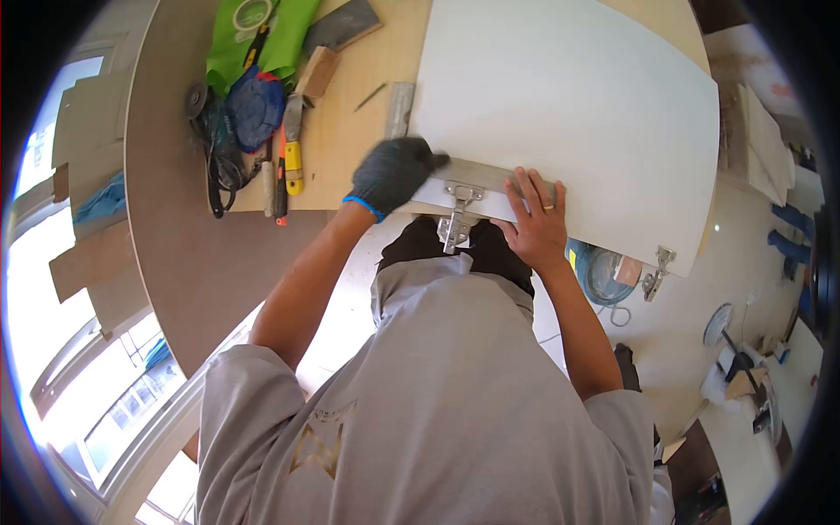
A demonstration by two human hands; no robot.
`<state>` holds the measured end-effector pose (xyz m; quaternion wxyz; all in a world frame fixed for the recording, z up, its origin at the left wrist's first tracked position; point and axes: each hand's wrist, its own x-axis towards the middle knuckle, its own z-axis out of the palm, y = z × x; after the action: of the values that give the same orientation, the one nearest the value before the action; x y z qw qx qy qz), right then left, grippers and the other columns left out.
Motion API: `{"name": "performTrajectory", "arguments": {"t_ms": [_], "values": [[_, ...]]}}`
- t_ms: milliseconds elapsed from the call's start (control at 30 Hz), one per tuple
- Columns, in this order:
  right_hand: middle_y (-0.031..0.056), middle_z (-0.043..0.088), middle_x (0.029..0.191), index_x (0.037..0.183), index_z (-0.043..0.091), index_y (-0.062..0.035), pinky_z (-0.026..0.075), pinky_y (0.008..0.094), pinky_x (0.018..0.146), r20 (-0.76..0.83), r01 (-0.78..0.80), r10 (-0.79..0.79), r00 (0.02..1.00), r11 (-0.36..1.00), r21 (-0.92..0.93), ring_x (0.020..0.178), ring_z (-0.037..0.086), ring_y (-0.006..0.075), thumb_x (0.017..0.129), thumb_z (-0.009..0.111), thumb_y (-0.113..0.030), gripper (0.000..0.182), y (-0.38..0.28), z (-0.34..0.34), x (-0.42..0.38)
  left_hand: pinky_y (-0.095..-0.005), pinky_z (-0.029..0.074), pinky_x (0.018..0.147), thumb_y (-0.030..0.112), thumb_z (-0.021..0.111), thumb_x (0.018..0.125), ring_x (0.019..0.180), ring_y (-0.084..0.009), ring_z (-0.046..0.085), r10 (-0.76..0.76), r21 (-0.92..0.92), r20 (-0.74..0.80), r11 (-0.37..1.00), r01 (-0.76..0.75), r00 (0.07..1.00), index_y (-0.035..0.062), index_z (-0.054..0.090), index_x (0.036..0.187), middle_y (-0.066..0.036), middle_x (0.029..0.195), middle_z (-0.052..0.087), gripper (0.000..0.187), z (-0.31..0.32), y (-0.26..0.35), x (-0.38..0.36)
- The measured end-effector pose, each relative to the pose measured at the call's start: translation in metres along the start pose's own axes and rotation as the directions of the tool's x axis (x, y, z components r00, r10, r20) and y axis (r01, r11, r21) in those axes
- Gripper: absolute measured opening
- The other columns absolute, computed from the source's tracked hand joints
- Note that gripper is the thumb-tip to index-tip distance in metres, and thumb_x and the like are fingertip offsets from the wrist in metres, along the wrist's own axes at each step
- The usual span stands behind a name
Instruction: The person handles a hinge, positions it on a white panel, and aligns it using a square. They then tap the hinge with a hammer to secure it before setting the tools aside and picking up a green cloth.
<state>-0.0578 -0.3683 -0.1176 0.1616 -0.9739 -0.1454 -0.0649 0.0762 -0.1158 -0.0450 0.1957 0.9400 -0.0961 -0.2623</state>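
A flat metal strip (490,177) lies across a white panel (569,105), close to its near edge. My left hand (391,179), in a dark glove with a blue cuff, is closed at the strip's left end. It is slightly blurred, and what its fingers hold is hidden. My right hand (535,219) is bare, with a ring, its spread fingers flat over the strip's right end and the panel edge. Between my hands a metal cabinet hinge (459,210) is fixed at the edge. A short metal bar (401,109) sits above the glove; whether it joins the strip is hidden.
On the wooden table (350,166) to the left are an angle grinder (219,136), a yellow-handled scraper (294,162), a wood block (318,72) and green cloth (293,35). A second hinge (658,271) hangs at the panel's right corner. Below stands a blue bucket-like thing (604,271).
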Motion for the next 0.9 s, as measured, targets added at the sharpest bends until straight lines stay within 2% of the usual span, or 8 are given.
{"name": "performTrajectory", "arguments": {"t_ms": [33, 100, 233, 367, 600, 700, 833, 900], "values": [[0.0077, 0.046, 0.154, 0.142, 0.055, -0.0142, 0.026, 0.0613, 0.116, -0.003, 0.004, -0.004, 1.000, 1.000, -0.001, 0.142, 0.042, 0.0278, 0.078, 0.079, -0.043, 0.074, -0.001, 0.001, 0.000, -0.0464, 0.052, 0.085, 0.050, 0.071, 0.089, 0.098, -0.0381, 0.068, -0.111, -0.177, -0.137, 0.980, 0.086, 0.984, 0.0038, 0.073, 0.102, -0.024, 0.097, 0.071, 0.048, -0.012, -0.004, -0.005], [0.0076, 0.046, 0.154, 0.143, 0.054, -0.0144, 0.026, 0.0614, 0.117, -0.007, 0.005, -0.005, 1.000, 1.000, -0.012, 0.142, 0.042, 0.0279, 0.079, 0.079, -0.043, 0.074, -0.001, 0.000, 0.000, -0.0462, 0.052, 0.085, 0.050, 0.075, 0.085, 0.100, -0.0398, 0.068, -0.077, -0.058, -0.511, 0.997, 0.055, 0.856, -0.0014, 0.070, 0.102, -0.028, 0.102, 0.070, 0.054, -0.001, -0.044, 0.004], [0.0077, 0.045, 0.155, 0.143, 0.054, -0.0145, 0.025, 0.0616, 0.117, 0.008, 0.011, -0.010, 1.000, 1.000, -0.024, 0.143, 0.041, 0.0284, 0.081, 0.078, -0.044, 0.073, -0.001, 0.000, -0.001, -0.0476, 0.052, 0.089, 0.055, 0.076, 0.079, 0.100, -0.0419, 0.067, -0.157, -0.070, -0.133, 0.986, 0.148, 0.979, -0.0024, 0.066, 0.108, -0.027, 0.108, 0.069, 0.066, -0.002, -0.047, 0.018], [0.0079, 0.045, 0.155, 0.144, 0.054, -0.0138, 0.025, 0.0622, 0.116, -0.005, 0.024, -0.024, 1.000, 0.999, -0.032, 0.144, 0.039, 0.0290, 0.082, 0.077, -0.044, 0.072, -0.001, 0.002, -0.002, -0.0483, 0.052, 0.091, 0.062, 0.077, 0.075, 0.100, -0.0444, 0.067, -0.170, -0.019, -0.208, 0.985, 0.169, 0.963, -0.0063, 0.065, 0.106, -0.030, 0.103, 0.069, 0.076, 0.006, -0.036, 0.018], [0.0071, 0.044, 0.156, 0.145, 0.052, -0.0128, 0.023, 0.0589, 0.119, 0.002, 0.014, -0.014, 1.000, 1.000, -0.028, 0.144, 0.039, 0.0289, 0.081, 0.077, -0.042, 0.074, -0.001, 0.002, -0.001, -0.0454, 0.052, 0.096, 0.070, 0.080, 0.068, 0.108, -0.0421, 0.067, -0.225, 0.042, -0.042, 0.973, 0.227, 0.973, -0.0079, 0.064, 0.109, -0.031, 0.109, 0.069, 0.089, -0.019, -0.020, 0.030], [0.0069, 0.046, 0.154, 0.141, 0.057, -0.0129, 0.025, 0.0614, 0.117, 0.005, -0.008, 0.008, 1.000, 1.000, -0.018, 0.143, 0.040, 0.0279, 0.082, 0.077, -0.045, 0.070, -0.001, 0.003, 0.000, -0.0449, 0.052, 0.096, 0.070, 0.080, 0.067, 0.108, -0.0414, 0.068, -0.212, 0.041, -0.059, 0.976, 0.214, 0.976, -0.0086, 0.063, 0.109, -0.030, 0.109, 0.069, 0.090, -0.015, -0.025, 0.031], [0.0061, 0.046, 0.155, 0.143, 0.055, -0.0135, 0.024, 0.0612, 0.118, 0.008, -0.014, 0.014, 1.000, 1.000, -0.017, 0.144, 0.040, 0.0271, 0.082, 0.076, -0.045, 0.072, -0.002, 0.001, -0.001, -0.0455, 0.053, 0.095, 0.063, 0.085, 0.065, 0.111, -0.0412, 0.066, -0.189, 0.100, 0.062, 0.978, 0.182, 0.980, -0.0067, 0.059, 0.117, -0.029, 0.117, 0.067, 0.092, -0.021, -0.030, 0.029], [0.0060, 0.045, 0.155, 0.145, 0.053, -0.0139, 0.024, 0.0615, 0.118, 0.023, -0.013, 0.014, 1.000, 1.000, -0.026, 0.144, 0.039, 0.0272, 0.083, 0.076, -0.045, 0.073, -0.002, 0.001, 0.000, -0.0449, 0.051, 0.097, 0.060, 0.088, 0.063, 0.113, -0.0412, 0.065, -0.185, 0.086, 0.027, 0.980, 0.182, 0.982, -0.0084, 0.057, 0.122, -0.030, 0.118, 0.066, 0.095, -0.019, -0.026, 0.023]]}}
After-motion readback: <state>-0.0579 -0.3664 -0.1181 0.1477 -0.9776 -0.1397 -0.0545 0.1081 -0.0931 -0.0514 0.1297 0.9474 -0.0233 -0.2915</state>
